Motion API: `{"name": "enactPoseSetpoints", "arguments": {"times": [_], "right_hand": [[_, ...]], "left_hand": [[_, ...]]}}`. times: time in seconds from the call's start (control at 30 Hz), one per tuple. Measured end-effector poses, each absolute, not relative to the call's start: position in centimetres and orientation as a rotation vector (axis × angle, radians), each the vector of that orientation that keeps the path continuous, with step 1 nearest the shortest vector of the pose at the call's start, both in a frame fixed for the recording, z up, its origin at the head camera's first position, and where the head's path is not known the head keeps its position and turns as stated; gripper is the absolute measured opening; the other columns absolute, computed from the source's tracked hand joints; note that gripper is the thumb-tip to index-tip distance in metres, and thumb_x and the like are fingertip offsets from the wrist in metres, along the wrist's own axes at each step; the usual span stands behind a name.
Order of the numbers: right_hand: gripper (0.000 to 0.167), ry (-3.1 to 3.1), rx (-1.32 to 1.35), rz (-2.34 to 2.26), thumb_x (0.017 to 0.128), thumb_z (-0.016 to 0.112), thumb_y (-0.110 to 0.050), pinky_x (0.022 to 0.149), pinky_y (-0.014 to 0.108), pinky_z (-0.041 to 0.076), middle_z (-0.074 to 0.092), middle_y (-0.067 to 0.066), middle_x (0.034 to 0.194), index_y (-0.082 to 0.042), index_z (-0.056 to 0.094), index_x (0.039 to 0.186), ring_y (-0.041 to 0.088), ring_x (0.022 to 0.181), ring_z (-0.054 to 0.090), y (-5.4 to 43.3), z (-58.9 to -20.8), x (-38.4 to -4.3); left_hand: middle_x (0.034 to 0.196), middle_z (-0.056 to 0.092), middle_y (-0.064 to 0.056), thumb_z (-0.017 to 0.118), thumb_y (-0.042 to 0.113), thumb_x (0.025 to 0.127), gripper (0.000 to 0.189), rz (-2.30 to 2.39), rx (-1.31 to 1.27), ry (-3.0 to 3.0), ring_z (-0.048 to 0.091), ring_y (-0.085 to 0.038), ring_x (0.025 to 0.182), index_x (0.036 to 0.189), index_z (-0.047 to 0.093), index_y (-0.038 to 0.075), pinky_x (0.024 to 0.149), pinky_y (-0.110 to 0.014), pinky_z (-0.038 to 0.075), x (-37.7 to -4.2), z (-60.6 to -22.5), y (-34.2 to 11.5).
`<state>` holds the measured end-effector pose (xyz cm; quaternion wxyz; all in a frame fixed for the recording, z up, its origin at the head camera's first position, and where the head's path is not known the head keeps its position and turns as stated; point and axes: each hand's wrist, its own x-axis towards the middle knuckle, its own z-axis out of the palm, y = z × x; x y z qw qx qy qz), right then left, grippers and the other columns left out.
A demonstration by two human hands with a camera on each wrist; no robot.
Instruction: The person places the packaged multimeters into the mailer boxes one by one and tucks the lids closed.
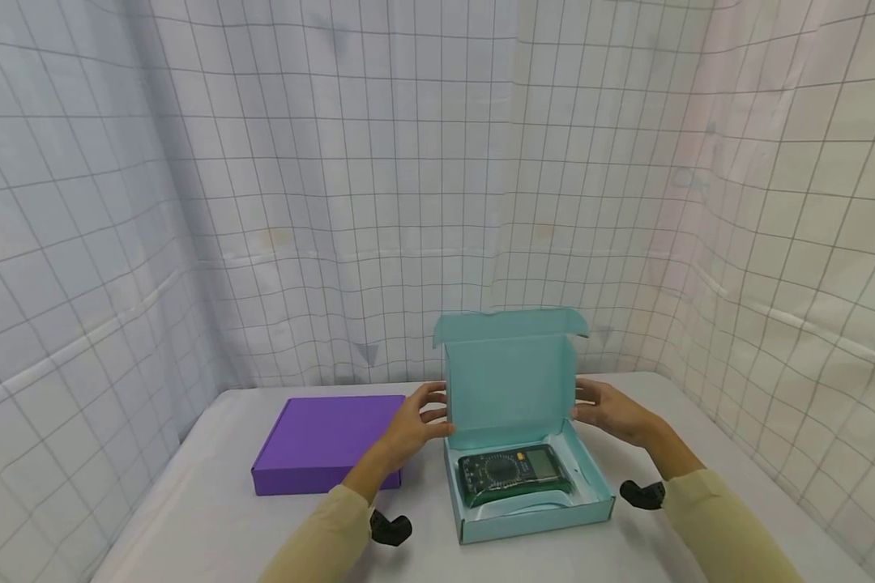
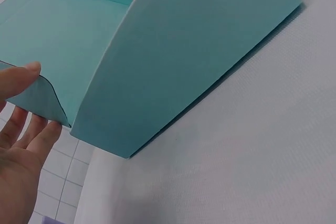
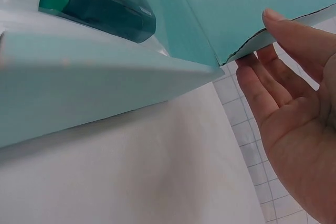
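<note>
A teal cardboard box (image 1: 539, 524) sits on the table with its lid (image 1: 510, 385) raised upright. Inside lies a digital multimeter (image 1: 512, 474) in clear plastic, dial and display facing up; its dark green end, marked UT9205A, shows in the right wrist view. At the lid's left edge, my left hand (image 1: 416, 421) pinches the side flap (image 2: 42, 98), thumb on the inner face and fingers behind. My right hand (image 1: 612, 413) holds the opposite edge the same way, with its thumb (image 3: 294, 32) in front and fingertips behind the card.
A closed purple box (image 1: 331, 433) lies left of the teal one, partly behind my left forearm. Both stand on a white-covered table (image 1: 211, 486). Gridded white curtains (image 1: 423, 202) enclose the back and sides. A black wrist device (image 1: 390, 530) juts out below my left sleeve.
</note>
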<state>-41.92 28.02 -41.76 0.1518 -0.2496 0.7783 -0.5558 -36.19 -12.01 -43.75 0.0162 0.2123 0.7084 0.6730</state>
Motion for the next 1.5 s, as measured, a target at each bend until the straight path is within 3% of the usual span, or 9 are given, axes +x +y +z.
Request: {"name": "enactPoseSetpoints", "arguments": {"times": [0.37, 0.6, 0.9, 1.03, 1.2, 1.4, 1.5], "right_hand": [[0.088, 2.216, -0.772, -1.596, 0.098, 0.069, -0.001, 0.109, 0.050, 0.044, 0.026, 0.031, 0.162, 0.005, 0.010, 0.162, 0.050, 0.144, 0.034, 28.4, -42.3, -41.5], [0.089, 2.219, -0.787, -1.596, 0.093, 0.072, 0.003, 0.108, 0.043, 0.046, 0.030, 0.025, 0.162, 0.004, 0.017, 0.162, 0.044, 0.145, 0.035, 28.5, -42.7, -41.2], [0.085, 2.311, -0.752, -1.602, 0.091, 0.076, -0.002, 0.105, 0.051, 0.048, 0.035, 0.029, 0.157, 0.005, 0.025, 0.159, 0.052, 0.145, 0.030, 28.8, -43.4, -40.0], [0.082, 2.355, -0.738, -1.603, 0.092, 0.076, -0.004, 0.103, 0.053, 0.050, 0.039, 0.028, 0.155, 0.002, 0.029, 0.158, 0.054, 0.143, 0.032, 28.9, -43.4, -39.5], [0.083, 2.371, -0.729, -1.618, 0.093, 0.076, -0.007, 0.101, 0.051, 0.052, 0.040, 0.027, 0.155, -0.002, 0.028, 0.161, 0.053, 0.141, 0.038, 28.7, -43.7, -39.3], [0.083, 2.430, -0.733, -1.582, 0.092, 0.078, -0.007, 0.099, 0.052, 0.053, 0.042, 0.026, 0.155, -0.003, 0.030, 0.160, 0.055, 0.139, 0.039, 28.8, -44.1, -39.0], [0.082, 2.505, -0.750, -1.517, 0.091, 0.079, -0.008, 0.100, 0.056, 0.051, 0.044, 0.026, 0.153, -0.002, 0.033, 0.159, 0.055, 0.138, 0.040, 28.7, -44.1, -38.8]], "left_hand": [[0.142, 0.048, -0.021, 0.077, -0.006, 0.088, 0.070, 2.091, 0.695, 2.223, 0.049, -0.041, 0.136, 0.150, 0.044, 0.001, 0.104, -0.046, 0.050, -35.6, -44.3, -11.9], [0.142, 0.049, -0.021, 0.076, -0.013, 0.084, 0.064, 2.102, 0.740, 2.218, 0.047, -0.040, 0.136, 0.141, 0.049, -0.003, 0.107, -0.048, 0.046, -35.2, -44.7, -12.0], [0.140, 0.051, -0.020, 0.076, -0.016, 0.081, 0.062, 1.991, 0.791, 2.355, 0.046, -0.042, 0.137, 0.136, 0.052, -0.001, 0.107, -0.050, 0.045, -34.5, -44.7, -11.8], [0.134, 0.055, -0.016, 0.080, -0.014, 0.081, 0.058, 1.890, 0.813, 2.506, 0.054, -0.039, 0.127, 0.130, 0.055, 0.003, 0.101, -0.049, 0.052, -34.4, -44.6, -11.7], [0.130, 0.056, -0.013, 0.081, -0.012, 0.081, 0.057, 1.832, 0.786, 2.592, 0.063, -0.034, 0.107, 0.128, 0.055, 0.006, 0.082, -0.044, 0.059, -34.1, -44.4, -11.6], [0.127, 0.058, -0.017, 0.080, -0.011, 0.082, 0.055, 1.762, 0.745, 2.636, 0.066, -0.037, 0.100, 0.127, 0.055, 0.008, 0.079, -0.046, 0.059, -33.9, -44.6, -11.5], [0.127, 0.059, -0.015, 0.082, -0.009, 0.083, 0.054, 1.710, 0.734, 2.671, 0.066, -0.032, 0.100, 0.125, 0.056, 0.012, 0.081, -0.044, 0.059, -33.9, -44.8, -11.5]]}}
